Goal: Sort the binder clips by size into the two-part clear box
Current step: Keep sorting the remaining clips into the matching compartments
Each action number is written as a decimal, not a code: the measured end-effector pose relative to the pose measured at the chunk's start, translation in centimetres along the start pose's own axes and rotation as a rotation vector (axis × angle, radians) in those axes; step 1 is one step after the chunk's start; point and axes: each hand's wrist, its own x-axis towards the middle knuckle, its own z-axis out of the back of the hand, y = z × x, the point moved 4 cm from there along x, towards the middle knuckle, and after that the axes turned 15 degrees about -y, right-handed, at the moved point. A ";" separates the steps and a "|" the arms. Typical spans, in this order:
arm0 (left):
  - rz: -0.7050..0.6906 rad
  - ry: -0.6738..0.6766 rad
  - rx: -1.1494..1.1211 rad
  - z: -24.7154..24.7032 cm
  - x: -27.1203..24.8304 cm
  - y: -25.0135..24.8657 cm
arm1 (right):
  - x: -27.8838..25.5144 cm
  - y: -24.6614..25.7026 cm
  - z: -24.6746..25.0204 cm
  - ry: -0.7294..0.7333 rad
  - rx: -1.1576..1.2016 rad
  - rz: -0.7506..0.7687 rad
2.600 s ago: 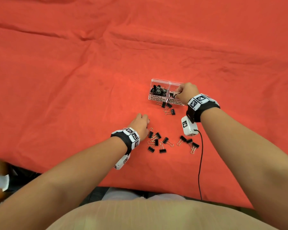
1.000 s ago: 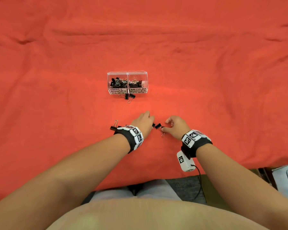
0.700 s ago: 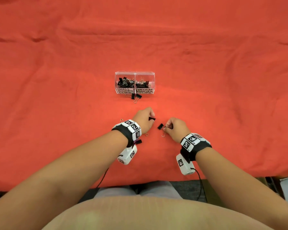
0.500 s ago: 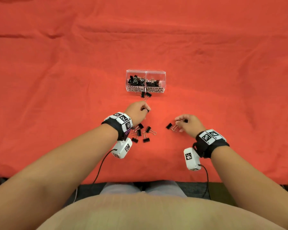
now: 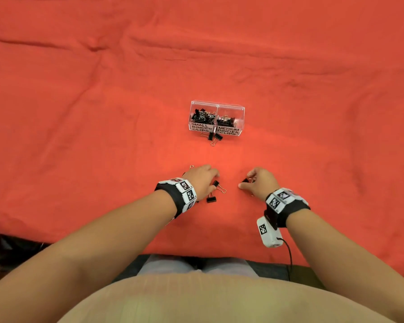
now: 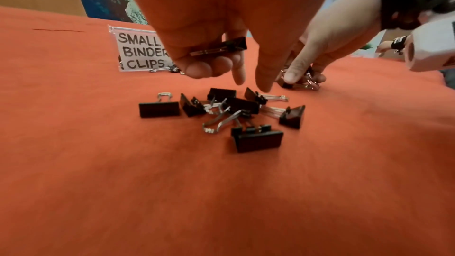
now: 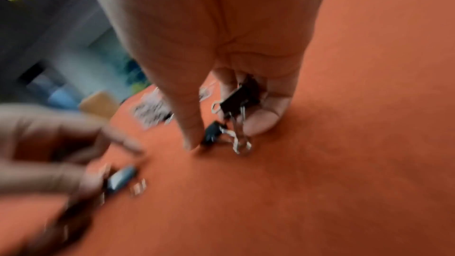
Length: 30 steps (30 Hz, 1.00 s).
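Binder clips [image 6: 229, 112] lie in a loose heap on the red cloth [image 5: 103, 113], on the near side of the clear box [image 5: 217, 118] and well apart from it. Left hand [image 5: 202, 180] hangs over the heap, its curled fingers holding one clip [image 6: 221, 47] against the palm, forefinger pointing down just beside the heap. Right hand [image 5: 260, 183], to the right of the heap, grips a clip in its curled fingers [image 7: 240, 100] while the thumb tip touches another clip on the cloth [image 7: 213, 132]. Box stands upright; left part labelled SMALL BINDER CLIPS, right part MEDIUM BINDER CLIPS, black clips in both. Two more clips [image 5: 214, 137] lie just against the box's near wall. Both wrists wear marker bands [image 5: 183, 194].
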 end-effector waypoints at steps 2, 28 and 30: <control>-0.028 0.022 0.057 -0.4 0.1 0.0 | -0.2 0.2 -0.5 -0.017 -0.083 0.055; 0.403 -0.357 -0.581 6.5 3.4 4.9 | 7.5 15.6 3.9 -0.283 -0.068 0.463; 0.408 -0.396 -0.589 8.1 4.8 5.4 | 6.4 15.0 1.9 -0.186 -0.125 0.550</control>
